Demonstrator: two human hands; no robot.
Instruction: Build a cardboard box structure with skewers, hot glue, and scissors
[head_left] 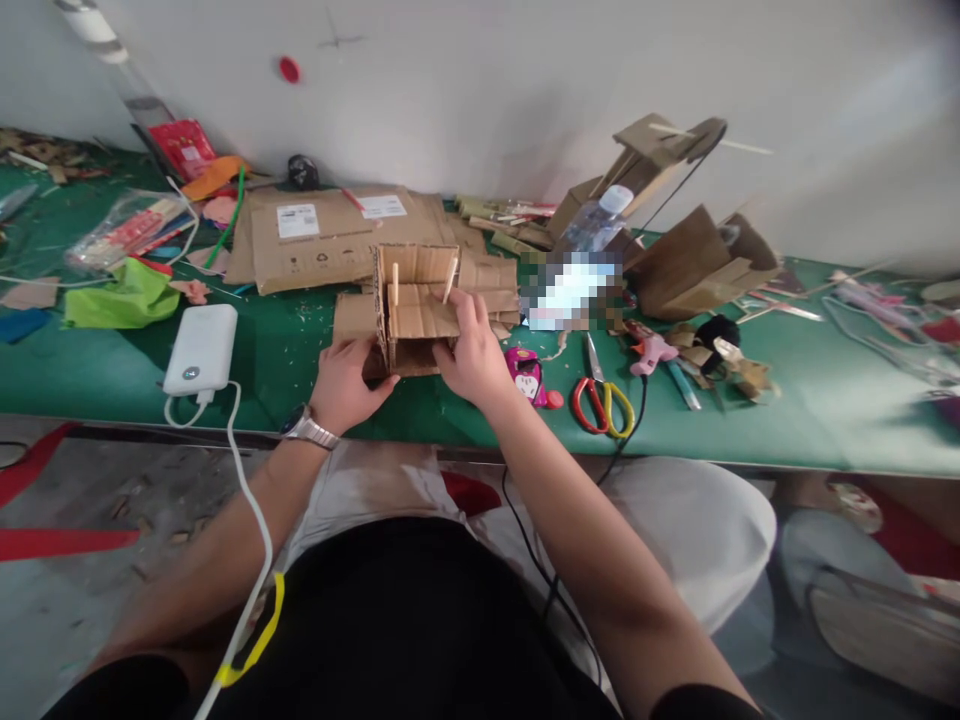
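Observation:
A small cardboard structure (420, 308) with upright walls and a flat middle panel sits at the table's front, just ahead of me. Two thin wooden sticks stand up from it, a left stick (395, 284) and a right stick (450, 280). My left hand (349, 385), with a watch (309, 427) on its wrist, is closed on the structure's lower left side; some of its fingertips are hidden. On the other side my right hand (474, 352) grips the panel's right edge, fingers on top and thumb at the front.
Right of my hands lie a purple tape measure (525, 372), scissors (602, 400) and a pink glue gun (651, 352). A white power bank (201, 350) with a cable is at left. Behind are a flattened carton (330, 250), a plastic bottle (596, 222) and a cardboard model (697, 265).

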